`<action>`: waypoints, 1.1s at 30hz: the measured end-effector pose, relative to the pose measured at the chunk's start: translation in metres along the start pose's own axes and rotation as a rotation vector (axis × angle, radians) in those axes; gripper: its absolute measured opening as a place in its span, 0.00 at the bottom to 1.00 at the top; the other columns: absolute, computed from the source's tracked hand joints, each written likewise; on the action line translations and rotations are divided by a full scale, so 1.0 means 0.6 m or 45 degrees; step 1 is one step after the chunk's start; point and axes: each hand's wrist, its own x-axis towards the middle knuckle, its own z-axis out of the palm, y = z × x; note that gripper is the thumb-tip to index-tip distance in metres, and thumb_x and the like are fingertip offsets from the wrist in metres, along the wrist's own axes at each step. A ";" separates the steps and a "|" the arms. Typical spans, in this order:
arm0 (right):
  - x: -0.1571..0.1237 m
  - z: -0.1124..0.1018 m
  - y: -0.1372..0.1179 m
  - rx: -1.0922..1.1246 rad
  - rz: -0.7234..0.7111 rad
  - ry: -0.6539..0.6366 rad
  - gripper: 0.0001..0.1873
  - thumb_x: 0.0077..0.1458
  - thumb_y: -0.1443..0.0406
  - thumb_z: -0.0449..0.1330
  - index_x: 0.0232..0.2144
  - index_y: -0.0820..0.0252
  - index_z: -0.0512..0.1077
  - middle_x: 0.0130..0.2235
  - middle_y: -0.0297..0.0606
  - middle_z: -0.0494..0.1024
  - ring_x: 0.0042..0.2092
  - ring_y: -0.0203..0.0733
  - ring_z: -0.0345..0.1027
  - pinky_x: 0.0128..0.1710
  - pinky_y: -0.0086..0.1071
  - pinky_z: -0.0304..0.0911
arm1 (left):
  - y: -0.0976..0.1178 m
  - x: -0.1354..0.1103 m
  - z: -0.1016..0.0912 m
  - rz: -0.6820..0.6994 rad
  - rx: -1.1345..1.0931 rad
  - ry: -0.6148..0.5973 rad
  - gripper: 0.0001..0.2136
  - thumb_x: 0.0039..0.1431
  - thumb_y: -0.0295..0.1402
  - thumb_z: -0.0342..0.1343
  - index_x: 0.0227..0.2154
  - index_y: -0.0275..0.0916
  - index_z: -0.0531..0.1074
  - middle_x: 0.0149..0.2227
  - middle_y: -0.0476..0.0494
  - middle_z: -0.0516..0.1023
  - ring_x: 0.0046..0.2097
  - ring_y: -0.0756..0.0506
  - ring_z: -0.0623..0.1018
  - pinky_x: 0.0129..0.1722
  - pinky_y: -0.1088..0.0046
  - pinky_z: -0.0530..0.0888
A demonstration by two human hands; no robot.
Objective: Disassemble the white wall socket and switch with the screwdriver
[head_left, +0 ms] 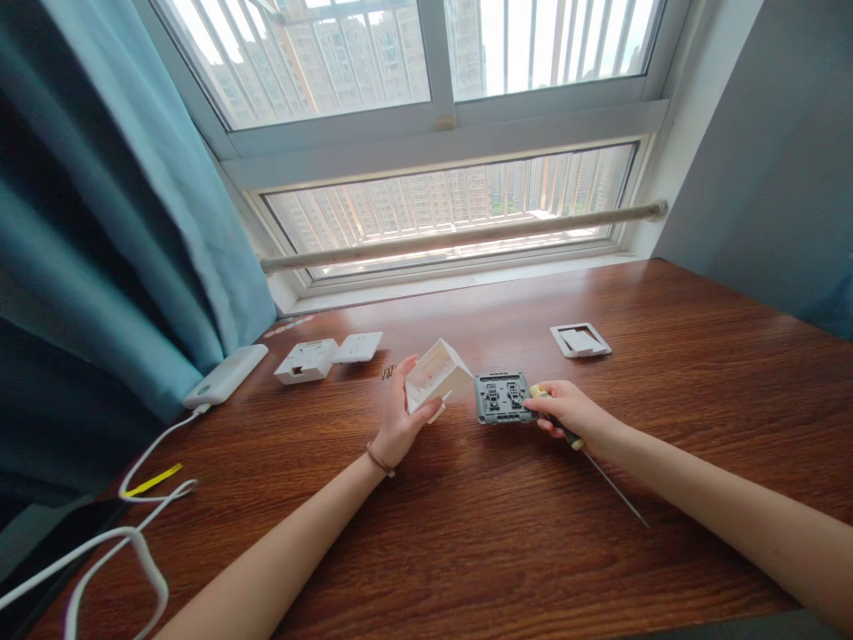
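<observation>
My left hand (408, 411) is closed around a white plastic switch back box (436, 378), held tilted with its hollow side showing. In my right hand (566, 409) are two things at once: a grey wall switch module (503, 398), pinched at its right edge, and a screwdriver (574, 438). The screwdriver's thin shaft points down and to the right, away from the module. Two dark switch mechanisms show on the module's upper face. A small gap separates the box and the module.
Several small screws (388, 372) lie beyond my left hand. Further left are a white box (306, 360) and a white plate (361, 347). A white frame (580, 340) lies at the right. A power bank (225, 377) with a white cable (150, 444) sits near the curtain (193, 222).
</observation>
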 end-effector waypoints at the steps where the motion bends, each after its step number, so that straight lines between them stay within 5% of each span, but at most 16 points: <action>1: 0.000 0.001 0.003 -0.013 -0.002 -0.005 0.11 0.43 0.61 0.60 0.22 0.62 0.62 0.14 0.24 0.62 0.15 0.24 0.51 0.10 0.17 0.44 | 0.002 0.000 0.001 -0.006 -0.016 -0.026 0.30 0.48 0.39 0.58 0.53 0.39 0.54 0.54 0.38 0.58 0.54 0.39 0.64 0.53 0.61 0.63; 13: 0.003 0.003 0.019 -0.117 -0.068 -0.014 0.12 0.45 0.59 0.59 0.26 0.62 0.63 0.17 0.24 0.62 0.15 0.25 0.53 0.11 0.19 0.44 | -0.006 -0.006 0.003 0.160 0.095 -0.162 0.37 0.43 0.32 0.62 0.56 0.39 0.50 0.56 0.36 0.56 0.56 0.37 0.62 0.56 0.57 0.59; 25: 0.007 -0.001 0.022 -0.234 -0.069 -0.005 0.12 0.49 0.58 0.56 0.27 0.61 0.62 0.19 0.26 0.66 0.14 0.24 0.55 0.10 0.18 0.47 | -0.009 -0.005 0.003 0.207 0.130 -0.133 0.35 0.45 0.33 0.61 0.55 0.39 0.52 0.54 0.36 0.59 0.57 0.35 0.61 0.56 0.54 0.57; 33: 0.026 -0.033 0.005 -0.588 -0.135 0.316 0.10 0.52 0.61 0.50 0.33 0.62 0.65 0.23 0.30 0.68 0.15 0.27 0.56 0.11 0.21 0.50 | -0.008 -0.004 0.002 0.194 0.156 -0.112 0.35 0.44 0.33 0.61 0.55 0.38 0.51 0.54 0.36 0.58 0.56 0.36 0.61 0.56 0.56 0.59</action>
